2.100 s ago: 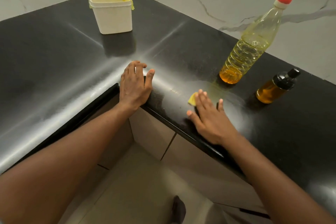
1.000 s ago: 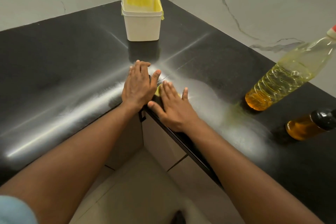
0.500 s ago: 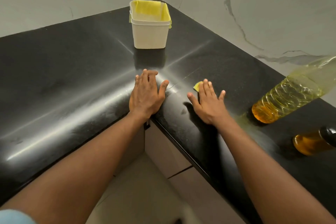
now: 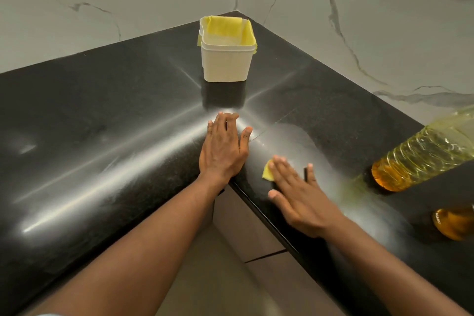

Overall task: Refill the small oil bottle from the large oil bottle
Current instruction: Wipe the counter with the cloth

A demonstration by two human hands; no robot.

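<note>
The large oil bottle [image 4: 425,154], clear plastic with yellow oil, stands on the black countertop [image 4: 102,115] at the right, its top cut off by the frame edge. Just in front of it the small oil bottle [image 4: 454,223] with amber oil shows only partly at the right edge. My right hand [image 4: 300,195] lies flat and presses a small yellow cloth [image 4: 268,174] onto the counter, left of the bottles. My left hand [image 4: 223,149] rests palm down at the inner corner of the counter, fingers together, holding nothing.
A white tub [image 4: 225,59] lined with a yellow cloth stands toward the back corner. Pale smears and a yellowish streak [image 4: 359,187] mark the counter near the large bottle. Marble walls [image 4: 333,8] close the back; cabinet fronts [image 4: 246,228] and floor lie below the counter edge.
My right hand has slid the yellow cloth back and forth across the counter, now nearer the front edge than half a second ago. The left hand stayed put. The view shifted left.
</note>
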